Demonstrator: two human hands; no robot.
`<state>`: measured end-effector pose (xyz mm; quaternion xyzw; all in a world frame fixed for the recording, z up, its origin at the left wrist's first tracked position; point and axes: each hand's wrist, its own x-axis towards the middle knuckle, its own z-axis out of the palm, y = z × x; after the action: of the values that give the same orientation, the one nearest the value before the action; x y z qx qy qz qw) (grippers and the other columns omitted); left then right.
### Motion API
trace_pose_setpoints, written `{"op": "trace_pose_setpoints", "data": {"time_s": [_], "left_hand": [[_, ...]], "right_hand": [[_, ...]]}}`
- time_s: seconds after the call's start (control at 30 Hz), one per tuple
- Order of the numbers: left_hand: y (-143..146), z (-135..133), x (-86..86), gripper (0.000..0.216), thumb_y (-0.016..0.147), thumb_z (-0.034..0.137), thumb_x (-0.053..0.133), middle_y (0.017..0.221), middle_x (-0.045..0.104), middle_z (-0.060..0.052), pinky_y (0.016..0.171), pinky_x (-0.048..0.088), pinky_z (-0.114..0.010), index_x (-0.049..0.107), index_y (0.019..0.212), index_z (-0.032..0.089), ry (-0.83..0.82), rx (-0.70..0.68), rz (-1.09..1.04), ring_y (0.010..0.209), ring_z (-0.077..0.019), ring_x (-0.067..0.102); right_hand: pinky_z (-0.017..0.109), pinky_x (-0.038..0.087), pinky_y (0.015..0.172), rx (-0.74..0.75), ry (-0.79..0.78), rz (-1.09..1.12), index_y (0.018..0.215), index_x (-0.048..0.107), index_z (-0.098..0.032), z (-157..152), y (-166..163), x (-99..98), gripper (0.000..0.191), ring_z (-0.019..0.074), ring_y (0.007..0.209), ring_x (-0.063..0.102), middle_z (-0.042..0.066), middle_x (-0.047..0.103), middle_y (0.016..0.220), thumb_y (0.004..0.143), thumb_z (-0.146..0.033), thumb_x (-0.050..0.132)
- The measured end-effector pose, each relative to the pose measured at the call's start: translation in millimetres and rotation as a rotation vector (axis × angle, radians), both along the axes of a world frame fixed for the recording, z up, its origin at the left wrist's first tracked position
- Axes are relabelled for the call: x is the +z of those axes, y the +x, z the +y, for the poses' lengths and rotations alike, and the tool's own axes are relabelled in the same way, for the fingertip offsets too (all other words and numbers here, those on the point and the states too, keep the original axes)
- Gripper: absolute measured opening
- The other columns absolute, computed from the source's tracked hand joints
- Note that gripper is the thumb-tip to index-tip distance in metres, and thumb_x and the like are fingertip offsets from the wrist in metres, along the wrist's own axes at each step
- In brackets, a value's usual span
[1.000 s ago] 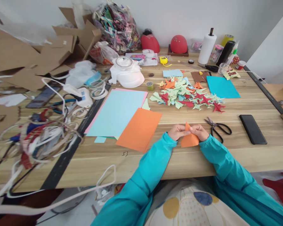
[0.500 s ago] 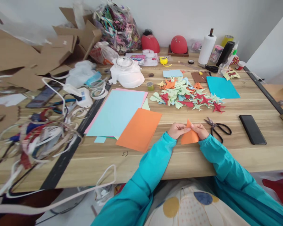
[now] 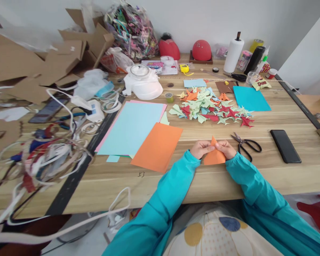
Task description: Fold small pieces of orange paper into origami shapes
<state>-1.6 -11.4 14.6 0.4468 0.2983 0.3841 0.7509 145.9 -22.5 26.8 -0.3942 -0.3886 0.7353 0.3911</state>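
Observation:
A partly folded piece of orange paper point(image 3: 214, 157) is held between both hands just above the table, its pointed tip upward. My left hand point(image 3: 201, 148) pinches it from the left, and my right hand point(image 3: 226, 148) grips its right side, with the thumbs close together near the middle. Black-handled scissors point(image 3: 245, 144) lie just right of my right hand. Beyond the hands is a heap of folded paper cranes point(image 3: 205, 106) in pale green, red, orange and blue. To the left, an orange sheet point(image 3: 158, 147) overlaps a stack of light blue and pink sheets point(image 3: 130, 124).
A black phone point(image 3: 285, 146) lies at the right, and a turquoise sheet point(image 3: 252, 99) behind it. Tangled cords and ribbons point(image 3: 56, 153) cover the left side, with cardboard point(image 3: 37, 60) behind. A roll of tape point(image 3: 169, 97) and a white wrapped object point(image 3: 144, 85) stand near the paper stack.
Both hands keep hold of the orange paper in nearly the same place. Its lower part has spread and tilted slightly. The other things lie as before.

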Motion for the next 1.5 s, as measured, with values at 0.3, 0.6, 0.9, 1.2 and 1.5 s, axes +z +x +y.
{"op": "trace_pose_setpoints", "data": {"time_s": [0.3, 0.6, 0.9, 1.2, 1.5], "left_hand": [[2, -1, 1.9, 0.037, 0.051, 0.043, 0.074, 0.053, 0.057, 0.000, 0.051, 0.036, -0.022, 0.059, 0.062, 0.011, -0.204, -0.011, -0.059, 0.049, -0.0098, 0.052], [-2, 1, 8.0, 0.040, 0.055, 0.047, 0.071, 0.047, 0.050, 0.003, 0.046, 0.027, -0.020, 0.055, 0.053, 0.010, 0.029, -0.014, 0.103, 0.044, -0.0051, 0.039], [-2, 1, 8.5, 0.037, 0.054, 0.045, 0.072, 0.044, 0.049, 0.003, 0.042, 0.024, -0.020, 0.056, 0.055, 0.011, -0.075, 0.003, 0.060, 0.040, -0.0049, 0.038], [-4, 0, 10.6, 0.033, 0.050, 0.038, 0.075, 0.052, 0.058, 0.000, 0.046, 0.033, -0.021, 0.063, 0.060, 0.009, -0.075, 0.006, 0.043, 0.046, -0.0086, 0.049], [-4, -1, 5.9, 0.037, 0.052, 0.041, 0.075, 0.061, 0.064, -0.003, 0.054, 0.040, -0.023, 0.069, 0.070, 0.009, 0.003, -0.045, 0.063, 0.056, -0.0129, 0.055]], "right_hand": [[0.021, 0.039, 0.039, -0.065, -0.032, -0.025, 0.050, 0.061, -0.012, 4, 2, -5.2, 0.040, 0.0094, 0.040, 0.051, 0.002, 0.061, 0.048, 0.054, -0.050, 0.072], [0.020, 0.040, 0.042, 0.042, 0.013, -0.010, 0.055, 0.064, -0.011, 2, 3, -1.8, 0.027, 0.0094, 0.043, 0.054, 0.001, 0.063, 0.052, 0.054, -0.036, 0.076], [0.021, 0.042, 0.042, -0.019, -0.046, -0.005, 0.055, 0.064, -0.013, 2, -1, -0.2, 0.031, 0.0103, 0.044, 0.055, 0.002, 0.064, 0.053, 0.052, -0.042, 0.075], [0.019, 0.033, 0.035, -0.004, -0.030, -0.062, 0.049, 0.060, -0.012, 2, 0, -3.3, 0.038, 0.0066, 0.037, 0.046, 0.000, 0.057, 0.045, 0.057, -0.047, 0.071], [0.018, 0.023, 0.036, 0.126, 0.101, -0.099, 0.045, 0.053, -0.012, 3, 5, -8.3, 0.040, 0.0039, 0.036, 0.036, -0.005, 0.047, 0.039, 0.059, -0.045, 0.070]]}}
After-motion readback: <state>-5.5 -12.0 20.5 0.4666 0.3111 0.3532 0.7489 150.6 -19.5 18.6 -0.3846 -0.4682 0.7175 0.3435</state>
